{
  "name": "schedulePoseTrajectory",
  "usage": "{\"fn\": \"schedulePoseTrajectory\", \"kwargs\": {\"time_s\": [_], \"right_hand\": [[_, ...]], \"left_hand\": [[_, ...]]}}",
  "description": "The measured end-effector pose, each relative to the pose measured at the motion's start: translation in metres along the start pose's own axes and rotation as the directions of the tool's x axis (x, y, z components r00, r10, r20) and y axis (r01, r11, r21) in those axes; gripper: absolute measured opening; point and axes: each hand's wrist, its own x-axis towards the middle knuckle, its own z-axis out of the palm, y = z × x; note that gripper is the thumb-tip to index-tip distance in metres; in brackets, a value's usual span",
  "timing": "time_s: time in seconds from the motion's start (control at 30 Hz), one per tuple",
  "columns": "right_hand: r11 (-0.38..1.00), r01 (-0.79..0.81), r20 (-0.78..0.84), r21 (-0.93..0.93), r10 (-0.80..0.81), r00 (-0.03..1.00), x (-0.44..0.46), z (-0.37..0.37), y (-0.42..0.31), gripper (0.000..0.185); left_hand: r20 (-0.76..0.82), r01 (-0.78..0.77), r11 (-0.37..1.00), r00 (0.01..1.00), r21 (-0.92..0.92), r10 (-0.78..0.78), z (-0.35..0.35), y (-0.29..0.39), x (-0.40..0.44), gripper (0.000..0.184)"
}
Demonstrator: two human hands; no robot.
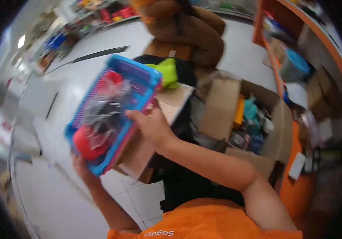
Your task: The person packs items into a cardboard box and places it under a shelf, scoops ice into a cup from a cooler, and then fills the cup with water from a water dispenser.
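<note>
Both hands' grip [113,139] holds a blue basket [143,67] containing red items [89,143] and clear plastic [107,109].

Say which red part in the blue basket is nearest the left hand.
The larger red part, at the near end of the blue basket, by the left hand; the smaller one is at the far end.

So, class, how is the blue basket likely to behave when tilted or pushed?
The blue basket is probably stiff, its rim looking straight. Its slatted side suggests lightness. The bagged items inside could slide with tilting.
</note>
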Motion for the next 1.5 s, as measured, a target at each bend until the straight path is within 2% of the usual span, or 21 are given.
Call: {"fn": "schedulePoseTrajectory", "kwargs": {"time_s": [0.07, 0.17, 0.23, 0.37, 0.47, 0.53, 0.6, 0.7, 0.77, 0.83, 0.93, 1.03, 1.07, 1.17, 1.23, 1.27, 1.3, 1.37, 1.43, 1.47, 1.5], "right_hand": [[0.982, -0.124, -0.033, 0.146, 0.130, 0.991, -0.021, -0.019, -0.069, 0.052], [0.981, -0.081, -0.075, 0.175, 0.095, 0.993, -0.024, -0.084, -0.108, 0.043], [0.994, -0.066, -0.226, 0.086, 0.084, 0.971, -0.028, -0.153, -0.127, 0.034], [0.996, -0.086, -0.417, 0.009, 0.082, 0.905, -0.070, -0.307, -0.170, 0.039], [0.987, -0.108, -0.568, -0.119, 0.021, 0.822, -0.108, -0.425, -0.168, 0.038], [0.937, -0.213, -0.618, -0.276, -0.004, 0.786, -0.127, -0.467, -0.156, 0.037], [0.832, -0.366, -0.644, -0.417, 0.013, 0.765, -0.140, -0.511, -0.129, 0.038], [0.273, -0.381, -0.455, -0.883, -0.300, 0.839, -0.139, -0.669, -0.034, 0.040], [0.187, -0.332, -0.371, -0.925, -0.241, 0.897, -0.147, -0.544, -0.051, 0.052], [-0.276, -0.494, -0.468, -0.825, -0.158, 0.870, -0.158, -0.496, -0.024, 0.062], [-0.147, -0.538, -0.555, -0.830, 0.115, 0.824, -0.155, -0.479, -0.031, 0.070], [-0.365, -0.593, -0.672, -0.718, 0.141, 0.727, -0.146, -0.442, -0.066, 0.070], [-0.376, -0.585, -0.617, -0.718, -0.045, 0.786, -0.146, -0.431, -0.066, 0.073], [0.238, -0.226, -0.268, -0.944, -0.159, 0.950, -0.137, -0.388, -0.074, 0.080], [0.886, -0.124, -0.181, -0.446, 0.047, 0.982, -0.151, -0.327, -0.097, 0.085], [0.991, -0.127, -0.064, -0.036, 0.124, 0.990, -0.150, -0.302, -0.097, 0.088], [0.995, -0.001, -0.119, -0.096, -0.010, 0.993, -0.150, -0.295, -0.084, 0.086], [0.978, 0.068, -0.206, -0.195, -0.109, 0.973, -0.152, -0.296, -0.096, 0.080], [0.959, -0.046, -0.337, -0.279, -0.053, 0.940, -0.160, -0.323, -0.118, 0.074], [0.943, -0.097, -0.424, -0.319, -0.051, 0.904, -0.164, -0.352, -0.116, 0.072], [0.955, -0.118, -0.466, -0.273, -0.024, 0.884, -0.168, -0.376, -0.115, 0.073]], "left_hand": [[-0.052, -0.072, 0.993, 0.996, 0.093, 0.077, -0.001, 0.001, -0.002, 0.074], [0.255, -0.411, 0.857, 0.905, 0.310, 0.341, -0.003, 0.001, 0.035, 0.078], [0.382, -0.399, 0.543, 0.912, 0.739, 0.150, 0.037, 0.025, 0.057, 0.073], [0.372, -0.231, 0.666, 0.925, 0.710, -0.076, 0.036, -0.050, 0.126, 0.068], [0.445, -0.042, 0.721, 0.811, 0.692, -0.380, 0.051, -0.062, 0.146, 0.062], [0.466, -0.104, 0.665, 0.792, 0.739, -0.394, 0.051, -0.081, 0.164, 0.057], [0.447, -0.092, 0.640, 0.790, 0.763, -0.419, 0.056, -0.093, 0.168, 0.041], [0.616, -0.400, 0.524, 0.710, 0.752, -0.341, 0.042, -0.124, 0.187, 0.029], [0.599, -0.353, 0.582, 0.741, 0.733, -0.304, 0.056, -0.108, 0.177, 0.020], [0.564, -0.297, 0.593, 0.755, 0.748, -0.334, 0.054, -0.105, 0.177, 0.019], [0.492, -0.111, 0.706, 0.791, 0.699, -0.363, 0.078, -0.069, 0.169, 0.022], [0.477, 0.028, 0.771, 0.771, 0.636, -0.421, 0.119, -0.011, 0.160, 0.043], [0.478, -0.024, 0.859, 0.838, 0.512, -0.262, 0.146, 0.001, 0.144, 0.031], [0.587, 0.012, 0.900, 0.755, 0.435, -0.293, 0.231, 0.026, 0.107, 0.038], [0.632, -0.094, 0.881, 0.732, 0.464, -0.255, 0.298, 0.034, 0.059, 0.038], [0.649, -0.181, 0.804, 0.699, 0.567, -0.301, 0.326, 0.028, 0.042, 0.042], [0.754, -0.375, 0.810, 0.645, 0.452, -0.123, 0.346, 0.003, 0.026, 0.047], [0.795, -0.229, 0.885, 0.567, 0.405, -0.217, 0.368, -0.021, -0.009, 0.059], [0.831, -0.310, 0.886, 0.540, 0.344, -0.134, 0.357, -0.015, -0.014, 0.067], [0.794, -0.442, 0.840, 0.608, 0.314, 0.022, 0.342, -0.036, -0.011, 0.069], [0.757, -0.334, 0.888, 0.653, 0.315, -0.023, 0.325, -0.036, -0.008, 0.071]]}}
